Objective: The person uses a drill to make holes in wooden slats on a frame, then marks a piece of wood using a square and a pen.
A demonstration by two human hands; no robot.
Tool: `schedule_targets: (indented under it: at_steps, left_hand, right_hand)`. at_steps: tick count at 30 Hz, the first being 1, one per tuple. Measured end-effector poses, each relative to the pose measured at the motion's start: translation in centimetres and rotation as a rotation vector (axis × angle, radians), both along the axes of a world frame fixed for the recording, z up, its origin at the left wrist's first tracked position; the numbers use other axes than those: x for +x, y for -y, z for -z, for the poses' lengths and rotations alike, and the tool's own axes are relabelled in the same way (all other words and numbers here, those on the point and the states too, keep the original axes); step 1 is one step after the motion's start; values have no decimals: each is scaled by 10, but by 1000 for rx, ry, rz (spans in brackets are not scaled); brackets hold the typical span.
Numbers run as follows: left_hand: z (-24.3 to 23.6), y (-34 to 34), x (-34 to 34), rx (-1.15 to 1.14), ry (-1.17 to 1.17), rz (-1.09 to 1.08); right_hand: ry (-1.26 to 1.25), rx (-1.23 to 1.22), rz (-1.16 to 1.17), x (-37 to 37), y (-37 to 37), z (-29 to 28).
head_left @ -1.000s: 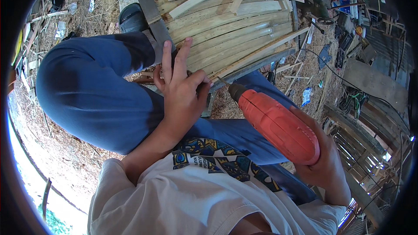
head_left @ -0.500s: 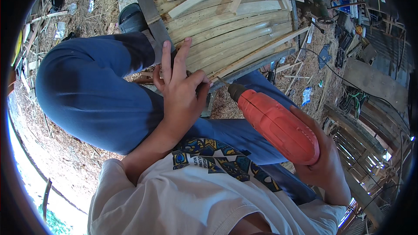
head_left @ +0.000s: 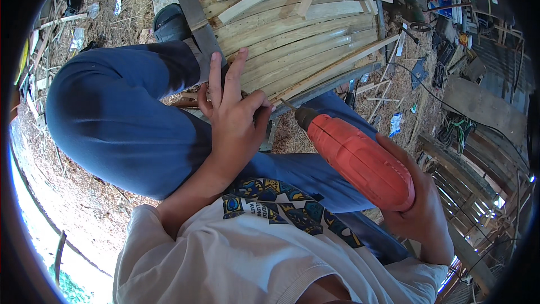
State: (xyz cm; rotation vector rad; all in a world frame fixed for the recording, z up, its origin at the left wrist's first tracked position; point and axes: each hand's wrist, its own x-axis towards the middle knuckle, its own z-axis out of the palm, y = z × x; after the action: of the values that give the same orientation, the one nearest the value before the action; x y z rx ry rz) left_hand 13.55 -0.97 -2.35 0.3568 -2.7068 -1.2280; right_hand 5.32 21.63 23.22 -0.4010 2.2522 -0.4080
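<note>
My right hand [head_left: 419,205] grips a red power drill [head_left: 360,160], its fingers mostly hidden behind the body. The drill's dark chuck [head_left: 305,117] points up and left, and its thin bit meets the near end of a narrow wooden strip [head_left: 332,70]. My left hand [head_left: 230,115] pinches that same end between thumb and index finger, while other fingers stretch out over the slats. The strip lies along the right edge of a slatted wooden bench top [head_left: 292,50] in front of me. Where the bit tip touches is too small to make out.
Several loose wooden strips [head_left: 264,1] lie on the far part of the slats. A dark cable [head_left: 444,101] runs along the right side. Wood scraps and litter cover the ground [head_left: 126,25]. My bent left knee [head_left: 95,118] is beside the bench.
The drill and my right hand have shifted very slightly. My left hand and the strip stay in place.
</note>
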Motion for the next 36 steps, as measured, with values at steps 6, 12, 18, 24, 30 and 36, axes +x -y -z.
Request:
schedule_targets:
  at_steps: [6,12,18,24,30,36]
  left_hand:
    - [0,0,1,-8,-2,-11]
    - [0,0,0,-2,-8,-8]
    - [0,-2,-1,-1,-10,-25]
    - [4,-1,0,-5,-32,-29]
    - [4,0,1,1,-32,-27]
    - [2,0,1,1,-18,-25]
  right_hand:
    - [31,30,141,1,14,-4]
    - [28,42,25,1,9,-4]
    - [-20,16,-28,2,15,-4]
    - [-13,42,-36,3,21,-7]
    - [-9,50,-30,3,21,-8]
    - [-23,59,-54,3,21,-8]
